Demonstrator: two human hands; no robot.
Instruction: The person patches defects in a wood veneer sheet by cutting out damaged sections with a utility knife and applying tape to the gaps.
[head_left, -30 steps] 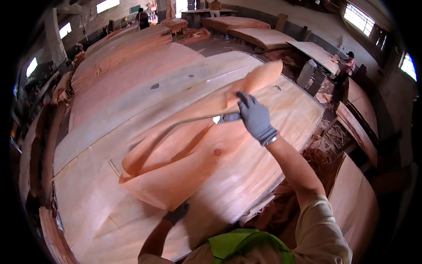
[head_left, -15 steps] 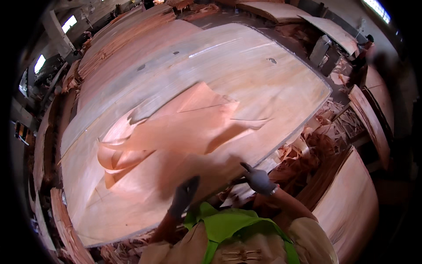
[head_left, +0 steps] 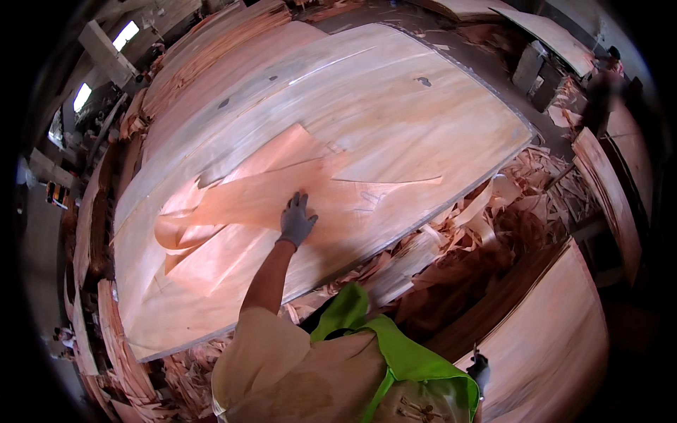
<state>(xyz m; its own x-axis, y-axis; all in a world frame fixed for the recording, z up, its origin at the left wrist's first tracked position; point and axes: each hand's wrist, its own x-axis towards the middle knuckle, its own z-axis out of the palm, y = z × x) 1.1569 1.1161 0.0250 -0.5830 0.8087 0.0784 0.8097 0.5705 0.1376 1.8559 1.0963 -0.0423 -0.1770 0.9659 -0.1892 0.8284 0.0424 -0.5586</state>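
Pressing flat, the gloved left hand (head_left: 297, 220) lay with fingers spread on the veneer sheet (head_left: 282, 190), clasping nothing.
That thin, pinkish-tan sheet sprawled over the large veneer stack (head_left: 423, 127), reaching left and right of the palm, its left end curled and folded, edges ragged. Low at the picture's bottom edge, the gloved right hand (head_left: 478, 369) hung beside another stack (head_left: 550, 338); its grasp could not be made out.

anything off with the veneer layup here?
Yes. The loose veneer sheet under the left hand lies crooked on the stack, with its left end curled and folded over. Torn scraps litter the stack's near edge.
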